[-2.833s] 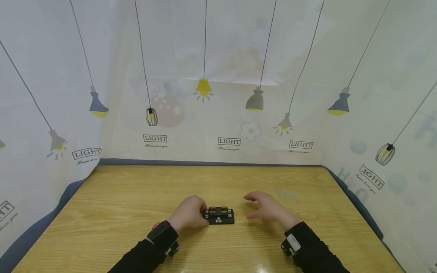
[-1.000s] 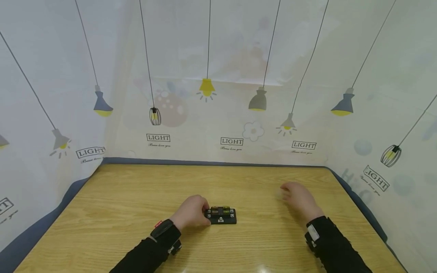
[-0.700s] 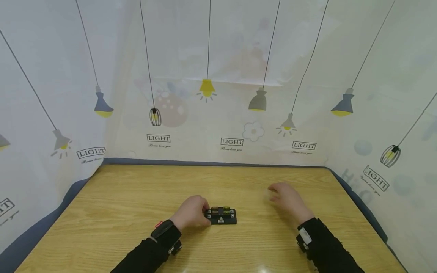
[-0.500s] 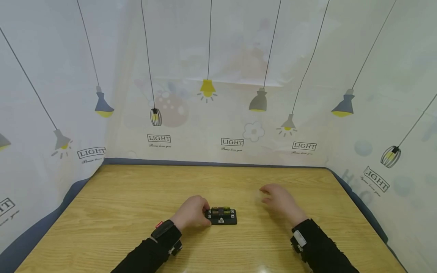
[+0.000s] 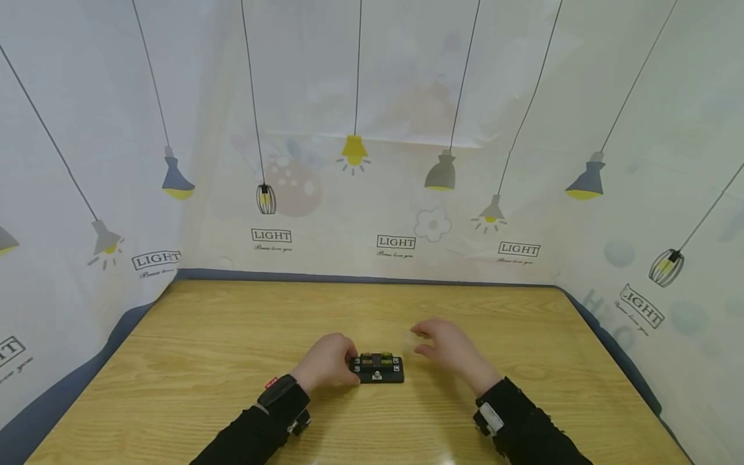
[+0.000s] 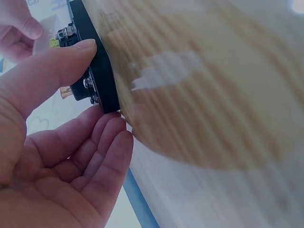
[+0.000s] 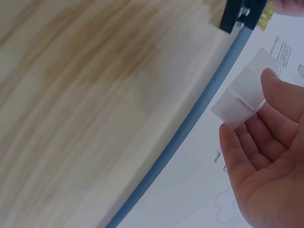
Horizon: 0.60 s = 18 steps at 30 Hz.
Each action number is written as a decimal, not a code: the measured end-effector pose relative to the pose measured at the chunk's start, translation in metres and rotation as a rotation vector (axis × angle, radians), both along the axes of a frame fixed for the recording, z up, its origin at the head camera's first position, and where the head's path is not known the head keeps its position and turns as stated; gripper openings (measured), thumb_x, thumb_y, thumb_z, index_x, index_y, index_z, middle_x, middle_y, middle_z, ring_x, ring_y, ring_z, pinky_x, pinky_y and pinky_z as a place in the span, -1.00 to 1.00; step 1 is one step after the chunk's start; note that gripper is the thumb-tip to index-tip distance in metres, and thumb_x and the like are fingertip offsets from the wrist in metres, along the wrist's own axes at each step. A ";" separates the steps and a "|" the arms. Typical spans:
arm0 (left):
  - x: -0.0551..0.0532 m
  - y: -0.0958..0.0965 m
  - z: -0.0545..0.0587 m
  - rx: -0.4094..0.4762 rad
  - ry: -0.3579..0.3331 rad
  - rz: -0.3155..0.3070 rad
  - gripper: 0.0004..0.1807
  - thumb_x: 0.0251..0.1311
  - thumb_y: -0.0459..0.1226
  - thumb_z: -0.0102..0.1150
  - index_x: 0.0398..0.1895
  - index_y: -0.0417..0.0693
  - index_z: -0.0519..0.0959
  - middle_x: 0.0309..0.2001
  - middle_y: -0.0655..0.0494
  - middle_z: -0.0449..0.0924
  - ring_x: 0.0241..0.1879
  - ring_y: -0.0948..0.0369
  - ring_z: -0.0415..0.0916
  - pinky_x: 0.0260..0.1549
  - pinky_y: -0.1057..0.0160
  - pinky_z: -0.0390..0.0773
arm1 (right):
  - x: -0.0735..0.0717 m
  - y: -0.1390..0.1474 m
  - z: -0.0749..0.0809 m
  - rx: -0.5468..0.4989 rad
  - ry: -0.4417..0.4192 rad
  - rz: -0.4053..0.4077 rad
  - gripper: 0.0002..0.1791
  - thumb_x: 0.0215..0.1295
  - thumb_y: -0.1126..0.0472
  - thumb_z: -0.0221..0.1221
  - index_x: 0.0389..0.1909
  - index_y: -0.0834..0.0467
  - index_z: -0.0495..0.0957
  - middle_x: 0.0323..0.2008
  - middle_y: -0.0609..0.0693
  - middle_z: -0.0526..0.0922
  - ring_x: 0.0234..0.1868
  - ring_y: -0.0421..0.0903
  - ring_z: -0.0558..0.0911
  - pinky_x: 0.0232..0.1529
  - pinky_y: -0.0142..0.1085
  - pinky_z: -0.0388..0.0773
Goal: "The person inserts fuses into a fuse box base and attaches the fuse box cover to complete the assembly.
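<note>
A black fuse block (image 5: 379,370) with small coloured blade fuses (image 5: 386,358) along its top and metal screw terminals sits on the wooden table. My left hand (image 5: 327,361) grips its left end, the thumb (image 6: 78,57) on the near side and the fingers at the far side and end. In the left wrist view an orange fuse (image 6: 65,92) sticks out of the block. My right hand (image 5: 450,350) is just right of the block, pinching a clear plastic cover (image 7: 244,90) between thumb and fingers. From the head view that cover is barely visible.
The wooden table (image 5: 244,323) reaches back to a dark blue edge strip (image 5: 360,279). Behind and to both sides stand pale walls (image 5: 325,84) printed with hanging lamps and LIGHT lettering.
The clear cover lay on the table right of the block; my right hand went out, picked it up and brought it leftward beside the block. My left hand has kept its hold.
</note>
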State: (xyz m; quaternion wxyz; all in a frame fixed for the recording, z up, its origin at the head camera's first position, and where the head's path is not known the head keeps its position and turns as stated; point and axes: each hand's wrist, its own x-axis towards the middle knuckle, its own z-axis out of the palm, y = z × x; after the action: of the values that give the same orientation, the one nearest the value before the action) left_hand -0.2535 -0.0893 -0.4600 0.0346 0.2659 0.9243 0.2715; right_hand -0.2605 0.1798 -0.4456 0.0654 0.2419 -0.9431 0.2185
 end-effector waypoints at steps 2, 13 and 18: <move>0.000 0.000 0.001 -0.002 -0.001 0.001 -0.61 -0.20 -0.29 0.59 -0.24 -0.22 0.69 -0.32 0.05 0.59 -0.33 0.13 0.50 -0.24 0.07 0.53 | 0.002 -0.006 0.002 -0.002 0.003 0.016 -0.66 0.16 0.32 0.38 -0.03 0.28 0.64 -0.13 0.09 0.67 -0.10 0.04 0.65 -0.04 -0.08 0.56; -0.002 0.000 0.002 -0.018 0.007 -0.002 -0.63 -0.23 -0.29 0.60 -0.29 -0.20 0.69 -0.37 0.08 0.56 -0.38 0.17 0.46 -0.29 0.11 0.51 | 0.009 -0.035 0.009 -0.036 -0.016 0.088 -0.63 0.20 0.29 0.36 0.05 0.23 0.62 -0.08 0.07 0.66 -0.07 0.01 0.63 -0.01 -0.09 0.54; -0.003 0.000 0.001 -0.019 0.007 -0.004 -0.63 -0.24 -0.28 0.60 -0.31 -0.19 0.69 -0.38 0.08 0.56 -0.39 0.19 0.44 -0.31 0.13 0.50 | 0.011 -0.045 0.009 -0.012 0.015 0.121 -0.63 0.21 0.28 0.36 0.05 0.22 0.62 -0.08 0.07 0.66 -0.07 0.00 0.63 -0.03 -0.11 0.55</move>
State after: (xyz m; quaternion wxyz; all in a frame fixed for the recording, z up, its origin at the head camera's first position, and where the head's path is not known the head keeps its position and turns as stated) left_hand -0.2561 -0.0898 -0.4587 0.0342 0.2683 0.9264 0.2618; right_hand -0.2494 0.1353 -0.4367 0.0604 0.2997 -0.9249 0.2261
